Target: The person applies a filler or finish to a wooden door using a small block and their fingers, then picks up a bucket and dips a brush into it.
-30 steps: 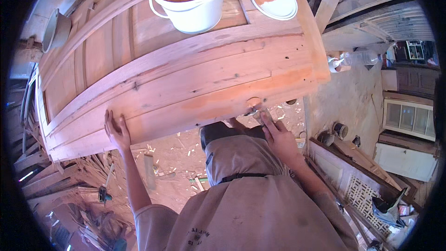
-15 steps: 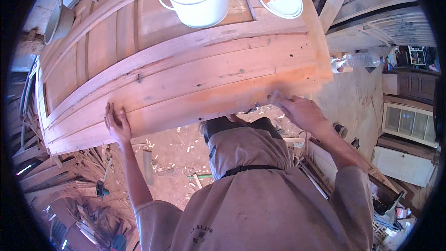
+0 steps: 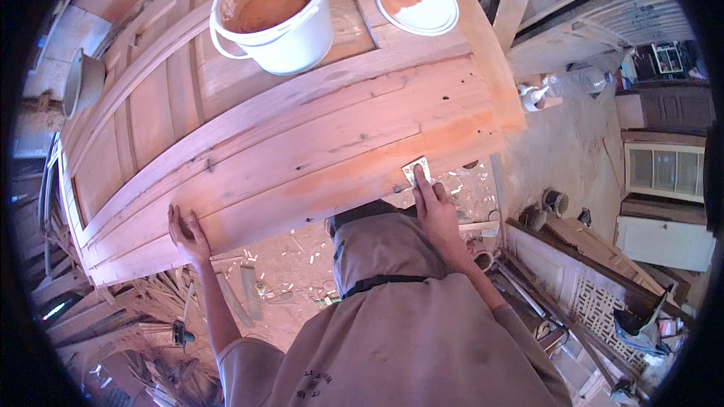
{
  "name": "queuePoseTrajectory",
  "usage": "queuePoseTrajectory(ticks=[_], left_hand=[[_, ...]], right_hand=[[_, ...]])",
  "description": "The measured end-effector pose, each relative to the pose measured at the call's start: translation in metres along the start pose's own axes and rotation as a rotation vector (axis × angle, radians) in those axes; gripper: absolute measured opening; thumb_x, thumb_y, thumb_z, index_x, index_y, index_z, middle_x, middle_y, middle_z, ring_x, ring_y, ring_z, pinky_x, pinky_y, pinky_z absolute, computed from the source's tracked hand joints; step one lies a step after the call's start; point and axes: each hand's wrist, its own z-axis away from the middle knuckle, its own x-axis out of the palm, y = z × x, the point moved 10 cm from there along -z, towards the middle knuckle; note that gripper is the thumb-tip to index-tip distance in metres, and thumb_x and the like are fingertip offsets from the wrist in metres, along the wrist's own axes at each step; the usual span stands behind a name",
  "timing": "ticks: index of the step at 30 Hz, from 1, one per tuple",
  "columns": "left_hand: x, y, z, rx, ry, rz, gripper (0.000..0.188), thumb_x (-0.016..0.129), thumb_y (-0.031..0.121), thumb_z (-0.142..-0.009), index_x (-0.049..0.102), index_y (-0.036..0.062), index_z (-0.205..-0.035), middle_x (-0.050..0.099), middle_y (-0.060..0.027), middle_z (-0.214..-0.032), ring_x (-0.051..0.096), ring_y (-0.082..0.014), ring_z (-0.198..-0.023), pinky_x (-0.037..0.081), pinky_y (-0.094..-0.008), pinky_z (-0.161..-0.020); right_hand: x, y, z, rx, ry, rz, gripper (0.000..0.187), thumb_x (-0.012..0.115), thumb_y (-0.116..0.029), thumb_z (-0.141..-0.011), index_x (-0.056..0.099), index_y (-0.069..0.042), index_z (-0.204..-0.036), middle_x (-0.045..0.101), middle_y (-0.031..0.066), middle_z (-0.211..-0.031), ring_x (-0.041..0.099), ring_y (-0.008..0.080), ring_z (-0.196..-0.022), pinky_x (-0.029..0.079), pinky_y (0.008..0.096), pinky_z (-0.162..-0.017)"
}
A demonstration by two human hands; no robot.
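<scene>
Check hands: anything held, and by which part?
Right hand: small flat scraper, held by its near end, index finger on its face. Left hand: nothing seen held; it rests on the wooden panel.

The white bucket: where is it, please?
In the head view, the white bucket stands on the panelled woodwork, upper left of centre, left of the round lid.

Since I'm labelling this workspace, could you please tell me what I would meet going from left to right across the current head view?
Grey basin, left hand, white bucket, scraper under the right hand, clear plastic bottle, white-framed window.
</scene>
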Motion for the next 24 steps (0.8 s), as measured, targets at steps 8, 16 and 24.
queuePoseTrajectory(ticks=[8, 16, 24], left_hand=[[-0.002, 0.001, 0.003, 0.005, 0.009, -0.015, 0.045, 0.061, 0.030, -0.099, 0.060, -0.0022, -0.131, 0.055, -0.0221, -0.141, 0.052, -0.0381, -0.130, 0.040, -0.0465, -0.109], [0.001, 0.010, -0.002, 0.014, -0.015, -0.019, 0.044, 0.060, 0.029, -0.099, 0.060, -0.0027, -0.131, 0.055, -0.0220, -0.141, 0.052, -0.0387, -0.130, 0.040, -0.0470, -0.109], [0.001, 0.004, -0.001, 0.004, 0.002, 0.008, 0.043, 0.060, 0.027, -0.099, 0.060, -0.0024, -0.131, 0.055, -0.0217, -0.141, 0.050, -0.0378, -0.133, 0.039, -0.0467, -0.110]], right_hand=[[-0.031, 0.006, 0.022, -0.145, -0.211, 0.107, 0.057, 0.058, -0.026, -0.098, 0.040, -0.029, -0.152, 0.060, 0.0190, -0.085, 0.064, 0.0410, -0.064, 0.054, 0.0512, -0.056], [-0.034, -0.020, -0.042, -0.393, -0.555, 0.467, 0.056, 0.059, -0.029, -0.096, 0.043, -0.032, -0.149, 0.067, 0.0173, -0.098, 0.069, 0.0380, -0.078, 0.058, 0.0491, -0.068], [-0.072, -0.004, -0.039, -0.303, -0.373, 0.279, 0.049, 0.058, -0.029, -0.098, 0.048, -0.029, -0.145, 0.067, 0.0203, -0.094, 0.068, 0.0414, -0.073, 0.057, 0.0518, -0.065]])
